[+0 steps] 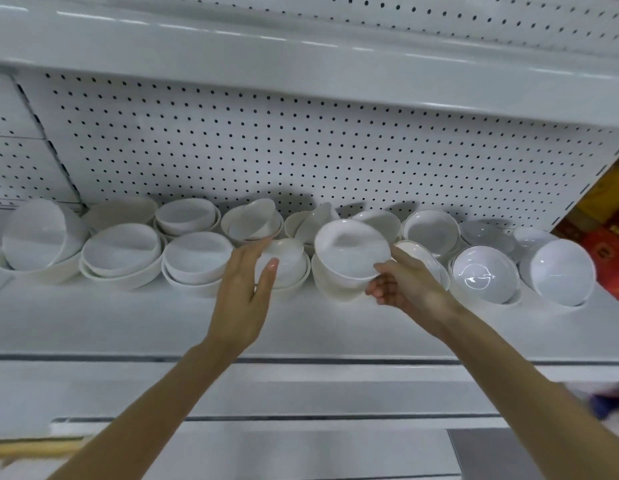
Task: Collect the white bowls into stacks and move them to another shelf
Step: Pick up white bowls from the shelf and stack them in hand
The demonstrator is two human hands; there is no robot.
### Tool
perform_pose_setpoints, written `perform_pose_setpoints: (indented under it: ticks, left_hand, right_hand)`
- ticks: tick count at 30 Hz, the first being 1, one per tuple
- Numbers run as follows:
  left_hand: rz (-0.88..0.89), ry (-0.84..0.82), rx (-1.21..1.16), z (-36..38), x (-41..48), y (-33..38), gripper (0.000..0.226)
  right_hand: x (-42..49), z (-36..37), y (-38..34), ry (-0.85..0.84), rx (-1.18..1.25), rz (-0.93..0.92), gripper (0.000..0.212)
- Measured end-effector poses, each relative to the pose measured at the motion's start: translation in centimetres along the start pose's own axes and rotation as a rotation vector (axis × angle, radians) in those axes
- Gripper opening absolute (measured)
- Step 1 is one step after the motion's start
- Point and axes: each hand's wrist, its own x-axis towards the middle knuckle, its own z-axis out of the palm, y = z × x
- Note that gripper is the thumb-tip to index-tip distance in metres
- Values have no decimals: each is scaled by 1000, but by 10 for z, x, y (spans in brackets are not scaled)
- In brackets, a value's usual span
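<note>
Early days: right hand (405, 285) gripped a tilted white bowl (353, 251) above the mid-shelf stack (336, 284), left hand (245, 282) hung released, and loose piles (121, 258) crowded the shelf (128, 323).

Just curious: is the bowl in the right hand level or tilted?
Tilted. The bowl held by the right hand turns its hollow toward the camera.

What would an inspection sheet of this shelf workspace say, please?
Surface: white shelf, bowls ranged along its back.
Job's things: white bowls in loose low stacks, several tipped; one tilted bowl held over a front stack.
Clutter: nothing seen.
Hands: left hand open beside a small stack, contact unclear; right hand grips the tilted bowl's rim.
Cables: nothing seen.
Surroundings: pegboard behind, upper shelf above, red and yellow boxes at right.
</note>
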Motion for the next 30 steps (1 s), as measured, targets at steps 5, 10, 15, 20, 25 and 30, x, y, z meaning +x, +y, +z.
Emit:
perform_pose_setpoints:
  ticks: [5,10,15,20,25,30]
  left_hand:
    - [-117,-48,-138,5,-48,-5,41]
    - [-256,-189,-227,7,-57,-14,48]
    - [-287,-294,-309,5,-58,-15,31]
    - [-290,-395,-256,6,-53,-19,36]
    - [-295,-451,-219,9,-47,-25,49]
    - [-291,-457,-205,12,-44,-28,52]
  right_hand:
    - [-45,25,31,-71,-5,50,27]
    - [-51,44,56,-60,-21,90,34]
    - [-45,53,68,-42,-82,104,37]
    - [-35,56,74,-19,-121,144,34]
    - [-29,53,75,-8,-140,160,32]
    - [-26,51,75,-14,-152,171,33]
